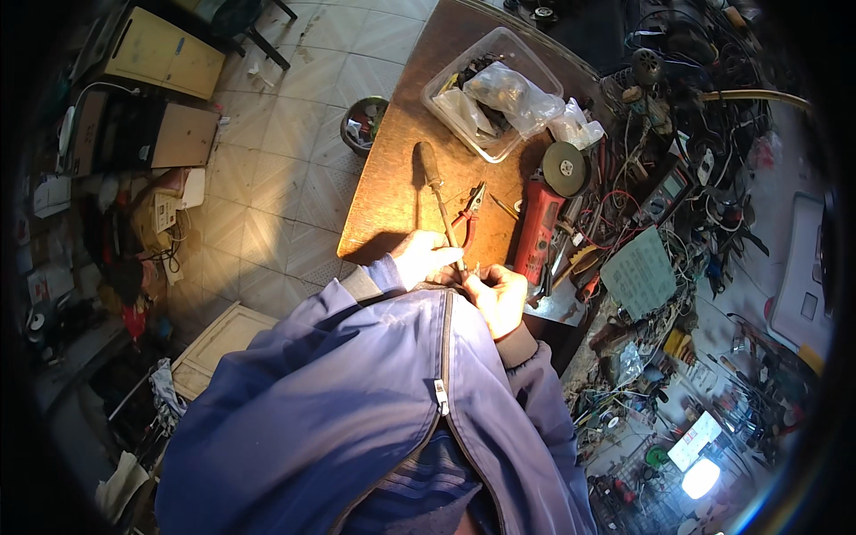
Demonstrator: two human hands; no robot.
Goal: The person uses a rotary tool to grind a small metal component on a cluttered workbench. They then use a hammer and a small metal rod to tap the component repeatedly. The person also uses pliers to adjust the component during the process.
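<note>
At the near edge of the brown tabletop [392, 192], mid-frame, both hands meet over a very small part, too small to identify. Left hand [426, 257] has its fingers closed round the lower shaft of a long screwdriver [438, 192], whose dark handle points toward the top of the frame. Right hand [499, 297] has fingers pinched shut on the small part, touching the tool tip. Red-handled pliers [467, 214] lie just beyond, a red angle grinder [542, 218] just to the right, a clear plastic tub [493, 94] of bagged bits farther up. Risk, as judged: the tip could slip into the right fingers, since they sit right at it; the part could drop off the edge onto the tiled floor [285, 169]. Open room lies upper left on bare wood; the right side is crowded with wires and tools.
</note>
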